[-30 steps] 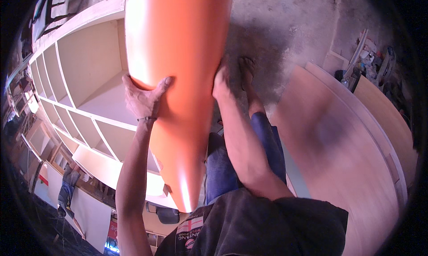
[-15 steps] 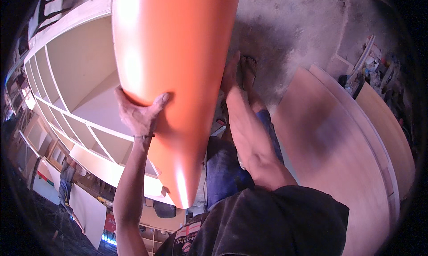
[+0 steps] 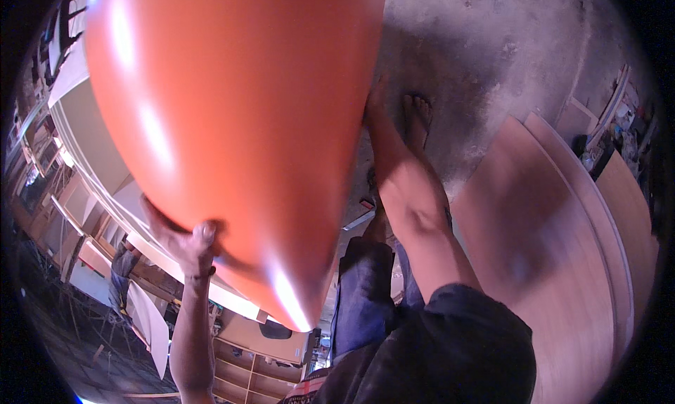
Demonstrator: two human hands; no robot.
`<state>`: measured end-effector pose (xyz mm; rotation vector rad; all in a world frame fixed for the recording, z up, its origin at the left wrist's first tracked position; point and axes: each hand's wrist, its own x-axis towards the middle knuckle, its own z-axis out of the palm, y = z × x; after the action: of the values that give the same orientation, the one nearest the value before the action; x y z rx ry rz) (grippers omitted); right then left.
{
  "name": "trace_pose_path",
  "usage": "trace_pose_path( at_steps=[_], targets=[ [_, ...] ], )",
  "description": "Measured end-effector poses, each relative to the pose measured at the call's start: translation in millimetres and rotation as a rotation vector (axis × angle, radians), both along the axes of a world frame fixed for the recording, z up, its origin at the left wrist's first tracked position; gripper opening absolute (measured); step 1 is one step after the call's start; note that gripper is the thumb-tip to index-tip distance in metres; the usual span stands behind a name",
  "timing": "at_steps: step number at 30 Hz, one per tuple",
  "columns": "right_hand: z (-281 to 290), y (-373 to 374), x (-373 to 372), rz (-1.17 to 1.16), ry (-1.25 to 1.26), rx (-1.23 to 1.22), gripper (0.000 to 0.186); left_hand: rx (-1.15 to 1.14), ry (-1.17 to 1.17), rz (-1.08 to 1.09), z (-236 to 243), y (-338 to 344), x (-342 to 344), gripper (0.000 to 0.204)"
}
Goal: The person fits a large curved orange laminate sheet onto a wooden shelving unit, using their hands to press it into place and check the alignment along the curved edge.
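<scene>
A large glossy orange panel [image 3: 239, 101] rises from the lower middle past the top of the view. My left hand [image 3: 179, 235] grips its left edge, thumb lying on the orange face and the other fingers curled at the edge, partly hidden. My right arm reaches along the panel's right edge to my right hand [image 3: 374, 98], which holds that edge; its fingers are mostly out of sight behind it. Behind the panel on the left is a cream compartmented cabinet [image 3: 83, 147], now largely covered.
Large wooden sheets [image 3: 534, 277] lie at the right, with assorted offcuts [image 3: 619, 108] beyond. My bare foot [image 3: 418, 116] is on the concrete floor [image 3: 478, 45]. Another person [image 3: 123, 281] is at the lower left, near a white board [image 3: 148, 319] and wooden shelving [image 3: 246, 369].
The orange panel now fills more of the left, covering much of the cabinet. My left hand has moved down and left with it; my right hand has shifted right and slightly up.
</scene>
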<state>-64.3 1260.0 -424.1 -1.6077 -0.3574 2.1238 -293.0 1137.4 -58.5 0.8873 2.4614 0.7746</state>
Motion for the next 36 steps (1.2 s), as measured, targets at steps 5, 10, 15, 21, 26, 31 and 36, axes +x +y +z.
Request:
trace_pose_path(
  at_steps=[5,10,15,21,26,31,36],
  targets=[
    [93,-27,9,0.160,-0.389,0.198,0.071,0.077,-0.160,-0.006,2,15,2,0.099],
    [249,-18,-54,0.155,-0.457,0.163,0.072,-0.152,0.079,0.017,27,23,0,0.091],
    [260,5,-52,-0.071,-0.247,0.076,0.074,-0.248,0.113,-0.008,31,30,7,0.100],
    [250,24,-44,-0.214,-0.012,-0.010,0.079,-0.283,0.127,0.004,32,33,11,0.102],
    [222,40,-47,-0.211,0.039,-0.083,0.079,-0.267,0.054,0.055,30,32,6,0.112],
    [182,47,-39,-0.178,0.039,-0.121,0.078,-0.203,0.029,0.024,26,28,5,0.110],
    [127,51,-31,-0.161,0.029,-0.142,0.078,0.026,-0.189,0.065,11,16,2,0.110]
  ],
)
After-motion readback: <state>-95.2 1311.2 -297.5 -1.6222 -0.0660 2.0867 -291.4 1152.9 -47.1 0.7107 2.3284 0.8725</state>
